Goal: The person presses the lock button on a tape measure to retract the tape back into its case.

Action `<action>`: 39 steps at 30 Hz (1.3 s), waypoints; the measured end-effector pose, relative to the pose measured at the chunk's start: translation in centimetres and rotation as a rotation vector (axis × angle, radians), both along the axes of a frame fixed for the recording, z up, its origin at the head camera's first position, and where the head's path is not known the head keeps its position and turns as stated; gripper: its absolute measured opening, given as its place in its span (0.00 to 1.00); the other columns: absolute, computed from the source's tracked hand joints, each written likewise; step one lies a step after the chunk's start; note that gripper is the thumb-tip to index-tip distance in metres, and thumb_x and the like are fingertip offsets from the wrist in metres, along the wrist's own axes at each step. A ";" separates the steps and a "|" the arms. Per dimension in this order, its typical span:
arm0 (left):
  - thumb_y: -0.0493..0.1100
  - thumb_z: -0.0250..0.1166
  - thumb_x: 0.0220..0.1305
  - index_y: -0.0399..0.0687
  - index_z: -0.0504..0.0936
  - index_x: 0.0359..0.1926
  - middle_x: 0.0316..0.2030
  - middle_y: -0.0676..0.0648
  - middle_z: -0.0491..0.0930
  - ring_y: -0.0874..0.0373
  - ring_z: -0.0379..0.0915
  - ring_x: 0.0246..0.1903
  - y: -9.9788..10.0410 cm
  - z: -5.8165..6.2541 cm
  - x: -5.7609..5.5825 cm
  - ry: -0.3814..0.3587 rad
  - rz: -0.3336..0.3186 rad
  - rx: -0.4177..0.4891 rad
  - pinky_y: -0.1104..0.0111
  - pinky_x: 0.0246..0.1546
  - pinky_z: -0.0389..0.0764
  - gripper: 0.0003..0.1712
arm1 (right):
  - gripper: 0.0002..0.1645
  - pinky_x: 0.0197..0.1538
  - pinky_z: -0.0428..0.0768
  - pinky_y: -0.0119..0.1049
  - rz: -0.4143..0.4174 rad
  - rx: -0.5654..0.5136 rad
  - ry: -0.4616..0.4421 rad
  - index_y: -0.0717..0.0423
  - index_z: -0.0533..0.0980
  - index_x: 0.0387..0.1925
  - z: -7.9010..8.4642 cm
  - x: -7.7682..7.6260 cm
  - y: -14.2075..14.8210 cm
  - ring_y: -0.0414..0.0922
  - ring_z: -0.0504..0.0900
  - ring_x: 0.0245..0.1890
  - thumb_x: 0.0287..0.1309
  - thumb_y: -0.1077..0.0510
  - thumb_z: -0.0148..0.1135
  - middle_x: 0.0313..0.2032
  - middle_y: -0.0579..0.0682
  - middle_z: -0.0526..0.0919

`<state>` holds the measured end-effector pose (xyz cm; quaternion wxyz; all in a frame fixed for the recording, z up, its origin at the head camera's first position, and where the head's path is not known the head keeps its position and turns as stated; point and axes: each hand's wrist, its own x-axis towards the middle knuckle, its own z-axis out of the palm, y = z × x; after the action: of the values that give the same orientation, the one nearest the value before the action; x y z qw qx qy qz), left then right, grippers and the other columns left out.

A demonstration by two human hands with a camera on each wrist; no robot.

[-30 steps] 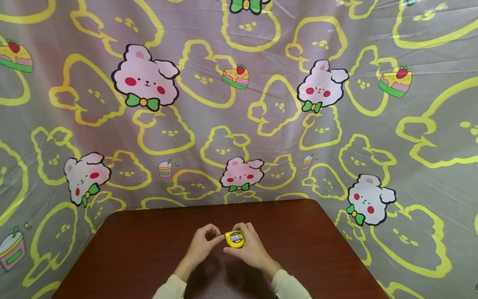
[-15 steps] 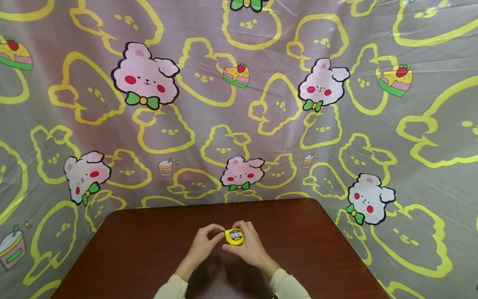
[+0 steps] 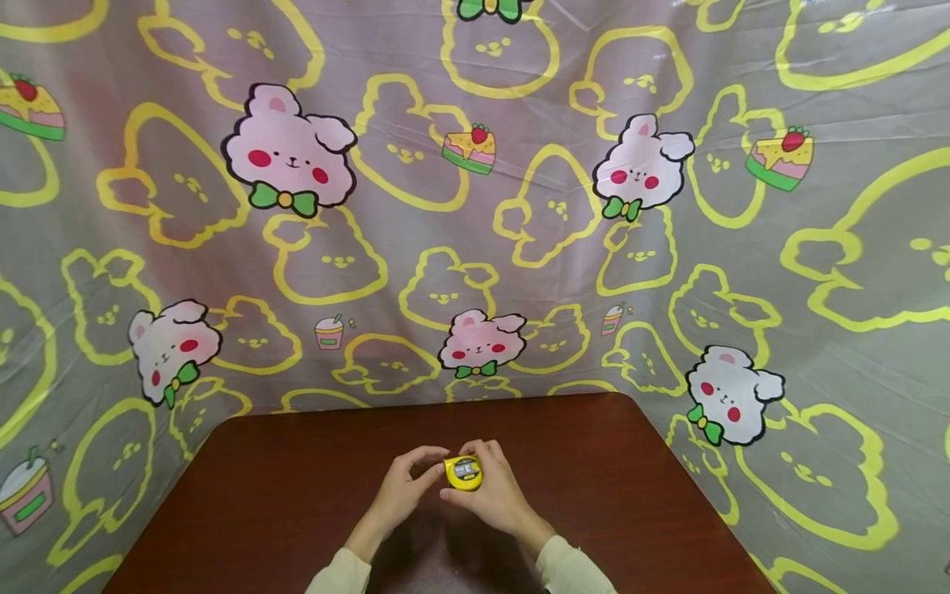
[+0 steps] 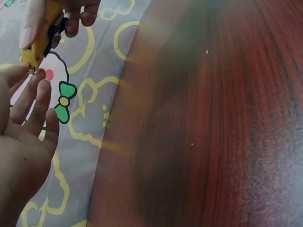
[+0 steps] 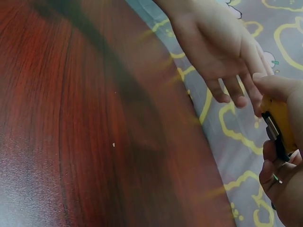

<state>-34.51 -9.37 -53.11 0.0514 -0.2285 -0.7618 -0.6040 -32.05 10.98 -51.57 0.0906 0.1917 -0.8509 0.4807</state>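
Note:
A yellow tape measure (image 3: 463, 473) with a grey label is held above the table, near its middle in the head view. My right hand (image 3: 499, 492) grips its case from the right, fingers over the far side and thumb on the near side. From the left, my left hand (image 3: 401, 492) brings thumb and index finger together at the case's front corner. In the left wrist view, these two fingertips pinch the small metal hook (image 4: 32, 71) at the tape's mouth. The other left fingers extend loosely. The case's black underside clip (image 5: 273, 128) shows in the right wrist view.
Beneath both hands is a dark red-brown wooden table (image 3: 282, 495) with rounded far corners. A grey curtain (image 3: 549, 346) printed with yellow outlines and white rabbits surrounds it at the back and sides. Small pale specks lie on the tabletop.
My left fingertips have come closer to the tape measure's case, so the short gap between them has closed. The case has tilted a little and shifted slightly left in my right hand.

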 end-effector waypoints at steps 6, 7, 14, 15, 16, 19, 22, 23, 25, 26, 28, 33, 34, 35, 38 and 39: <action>0.40 0.70 0.70 0.51 0.84 0.54 0.44 0.49 0.84 0.53 0.79 0.43 -0.3 0.3 0.0 0.032 0.032 0.010 0.65 0.45 0.77 0.13 | 0.34 0.43 0.80 0.34 -0.011 0.007 0.005 0.50 0.73 0.53 -0.4 0.1 0.1 0.46 0.75 0.43 0.50 0.46 0.83 0.46 0.48 0.67; 0.39 0.70 0.70 0.51 0.84 0.54 0.44 0.48 0.84 0.53 0.79 0.42 -0.3 0.4 0.0 0.043 0.040 0.014 0.65 0.45 0.77 0.13 | 0.35 0.43 0.80 0.34 -0.014 0.010 0.006 0.50 0.73 0.53 -0.6 0.1 0.1 0.45 0.75 0.43 0.50 0.46 0.83 0.46 0.48 0.67; 0.35 0.70 0.68 0.48 0.83 0.54 0.43 0.45 0.83 0.54 0.80 0.40 -0.5 0.5 -0.1 0.111 0.057 0.033 0.63 0.42 0.80 0.15 | 0.34 0.40 0.79 0.35 -0.066 0.028 0.038 0.47 0.73 0.52 -2.1 0.3 0.1 0.44 0.76 0.40 0.48 0.48 0.84 0.46 0.47 0.67; 0.35 0.70 0.68 0.47 0.83 0.54 0.42 0.45 0.83 0.54 0.80 0.40 -0.6 0.5 0.0 0.115 0.056 0.034 0.63 0.42 0.80 0.15 | 0.34 0.40 0.79 0.35 -0.076 0.037 0.042 0.47 0.73 0.52 -2.4 0.3 0.0 0.43 0.76 0.39 0.48 0.47 0.84 0.46 0.47 0.67; 0.36 0.71 0.68 0.47 0.83 0.54 0.42 0.46 0.83 0.53 0.80 0.40 -0.6 0.5 0.0 0.107 0.058 0.036 0.64 0.42 0.80 0.15 | 0.35 0.40 0.78 0.35 -0.084 0.046 0.043 0.46 0.73 0.52 -2.6 0.4 0.0 0.43 0.76 0.39 0.48 0.46 0.84 0.46 0.47 0.67; 0.36 0.71 0.68 0.49 0.83 0.54 0.42 0.47 0.83 0.52 0.80 0.40 -0.7 0.6 0.0 0.084 0.064 0.046 0.65 0.41 0.79 0.15 | 0.36 0.39 0.77 0.36 -0.104 0.071 0.036 0.48 0.73 0.53 -3.4 0.5 -0.1 0.43 0.75 0.38 0.48 0.44 0.83 0.46 0.47 0.67; 0.34 0.71 0.67 0.50 0.83 0.54 0.41 0.47 0.83 0.51 0.80 0.40 -0.7 0.7 0.1 0.068 0.069 0.060 0.67 0.41 0.78 0.16 | 0.35 0.38 0.76 0.38 -0.132 0.088 0.022 0.49 0.73 0.52 -4.2 0.6 -0.1 0.43 0.74 0.37 0.49 0.44 0.83 0.46 0.47 0.67; 0.33 0.71 0.67 0.50 0.83 0.54 0.42 0.46 0.83 0.50 0.80 0.40 -0.7 0.7 0.1 0.067 0.070 0.062 0.67 0.41 0.78 0.16 | 0.35 0.37 0.75 0.38 -0.143 0.094 0.017 0.48 0.73 0.52 -4.5 0.6 -0.1 0.43 0.74 0.37 0.48 0.44 0.83 0.46 0.47 0.67; 0.33 0.71 0.66 0.49 0.83 0.53 0.42 0.45 0.83 0.50 0.80 0.40 -0.7 0.7 0.0 0.068 0.071 0.066 0.66 0.41 0.78 0.16 | 0.34 0.37 0.75 0.39 -0.162 0.103 0.009 0.46 0.73 0.50 -5.1 0.7 -0.1 0.43 0.74 0.36 0.48 0.44 0.84 0.45 0.47 0.67; 0.34 0.72 0.66 0.49 0.83 0.53 0.42 0.45 0.83 0.49 0.80 0.40 -0.8 0.6 0.1 0.069 0.073 0.066 0.65 0.41 0.78 0.16 | 0.34 0.36 0.75 0.39 -0.169 0.106 0.003 0.45 0.72 0.50 -5.3 0.7 -0.1 0.43 0.74 0.35 0.47 0.44 0.84 0.45 0.48 0.67; 0.34 0.72 0.66 0.50 0.83 0.53 0.41 0.46 0.83 0.50 0.80 0.39 -0.8 0.6 0.0 0.071 0.077 0.065 0.64 0.41 0.78 0.16 | 0.33 0.36 0.75 0.40 -0.175 0.108 -0.007 0.44 0.72 0.49 -5.9 0.7 -0.1 0.44 0.74 0.35 0.46 0.44 0.84 0.44 0.48 0.67; 0.37 0.73 0.66 0.51 0.83 0.52 0.40 0.50 0.83 0.52 0.80 0.39 -0.9 0.6 0.0 0.076 0.078 0.068 0.63 0.41 0.77 0.15 | 0.35 0.37 0.75 0.39 -0.183 0.131 -0.015 0.46 0.72 0.48 -7.4 0.7 -0.2 0.45 0.73 0.36 0.44 0.44 0.85 0.43 0.48 0.67; 0.37 0.73 0.66 0.51 0.83 0.52 0.40 0.50 0.83 0.53 0.80 0.38 -0.9 0.6 0.0 0.077 0.077 0.072 0.64 0.40 0.77 0.15 | 0.35 0.38 0.74 0.39 -0.189 0.141 -0.012 0.46 0.72 0.48 -7.7 0.6 -0.2 0.45 0.73 0.36 0.43 0.43 0.86 0.43 0.48 0.67; 0.37 0.73 0.66 0.51 0.84 0.52 0.40 0.50 0.83 0.53 0.80 0.38 -0.9 0.6 0.0 0.078 0.076 0.074 0.64 0.40 0.77 0.15 | 0.36 0.38 0.74 0.40 -0.196 0.152 -0.005 0.46 0.72 0.47 -7.9 0.6 -0.3 0.45 0.73 0.37 0.42 0.43 0.86 0.42 0.47 0.67; 0.36 0.73 0.66 0.51 0.84 0.52 0.40 0.48 0.83 0.54 0.80 0.38 -1.0 0.5 -0.1 0.082 0.075 0.082 0.63 0.40 0.77 0.15 | 0.37 0.39 0.72 0.41 -0.232 0.190 0.027 0.44 0.73 0.46 -8.4 0.6 -0.5 0.45 0.71 0.38 0.39 0.41 0.86 0.42 0.46 0.67; 0.36 0.73 0.66 0.51 0.84 0.52 0.40 0.47 0.83 0.54 0.80 0.38 -1.0 0.5 -0.1 0.082 0.076 0.085 0.63 0.40 0.78 0.15 | 0.37 0.38 0.72 0.42 -0.241 0.202 0.042 0.44 0.73 0.46 -8.5 0.6 -0.6 0.46 0.71 0.38 0.39 0.40 0.87 0.41 0.46 0.67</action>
<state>-34.58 -10.36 -52.63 0.1149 -0.2217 -0.7409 -0.6235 -31.48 10.34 -60.09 0.1458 0.1064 -0.9097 0.3740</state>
